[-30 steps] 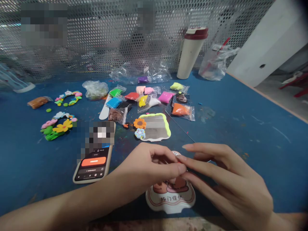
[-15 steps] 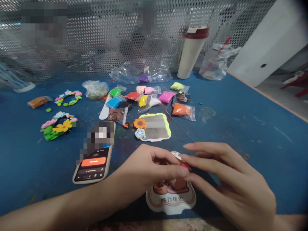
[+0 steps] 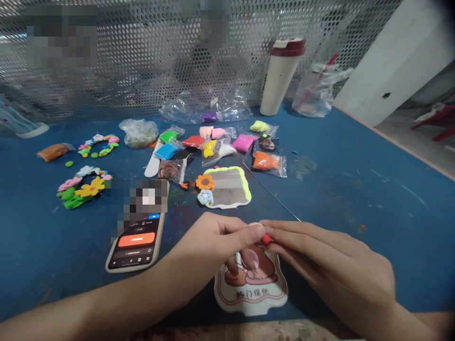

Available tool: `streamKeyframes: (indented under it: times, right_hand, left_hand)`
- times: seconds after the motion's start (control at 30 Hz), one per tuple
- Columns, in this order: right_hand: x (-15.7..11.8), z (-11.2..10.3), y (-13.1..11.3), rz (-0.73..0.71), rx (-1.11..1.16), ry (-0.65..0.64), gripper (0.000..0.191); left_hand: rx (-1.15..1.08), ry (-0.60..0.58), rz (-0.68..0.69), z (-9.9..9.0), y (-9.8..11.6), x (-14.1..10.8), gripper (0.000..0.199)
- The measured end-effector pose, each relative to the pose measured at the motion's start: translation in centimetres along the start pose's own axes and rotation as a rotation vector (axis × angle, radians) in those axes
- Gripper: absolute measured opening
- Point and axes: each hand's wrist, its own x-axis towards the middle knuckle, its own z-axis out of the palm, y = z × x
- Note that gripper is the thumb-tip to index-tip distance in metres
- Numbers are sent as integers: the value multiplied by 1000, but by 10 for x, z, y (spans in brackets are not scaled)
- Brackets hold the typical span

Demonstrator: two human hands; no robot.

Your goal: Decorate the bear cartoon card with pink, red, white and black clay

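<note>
A small red piece of clay (image 3: pixel 266 238) is pinched between the fingertips of both hands. My left hand (image 3: pixel 216 241) reaches in from the left, its thumb and forefinger closed at the piece. From the right, my right hand (image 3: pixel 330 260) holds the same piece with its fingers drawn together. Beneath them lies a white scalloped card (image 3: pixel 254 303) with a brown cartoon figure, its top partly hidden by my left hand. Beyond the hands is a mirror (image 3: pixel 229 187) with a yellow-green and white edge, an orange flower and a blue flower at its left.
A phone (image 3: pixel 138 237) lies left of the card. Bags of coloured clay (image 3: pixel 266 161) and a thin metal rod (image 3: pixel 273 192) lie farther back. Two flowered rings (image 3: pixel 85 187) are at the left. A tumbler (image 3: pixel 282 78) and a plastic bag (image 3: pixel 314 92) stand at the back right.
The fingers of my right hand have drawn together around the red piece. My left thumb has moved slightly left and up, showing more of the card's figure. The view has shifted slightly.
</note>
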Motion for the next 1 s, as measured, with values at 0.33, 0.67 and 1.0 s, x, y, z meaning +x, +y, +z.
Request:
streamKeyframes:
  times: [0.33,0.67,1.0]
  right_hand:
    - [5,-3,0,-102,-26,47,32]
    - [2,-1,3,-128,1,-11,27]
    - [0,0,2,-102,7,-20,23]
  left_hand:
    - [109,46,83,3,-1,-4,24]
    - [215,72,113,1,-3,-4,25]
    - [196,48,145,1,-3,-3,23]
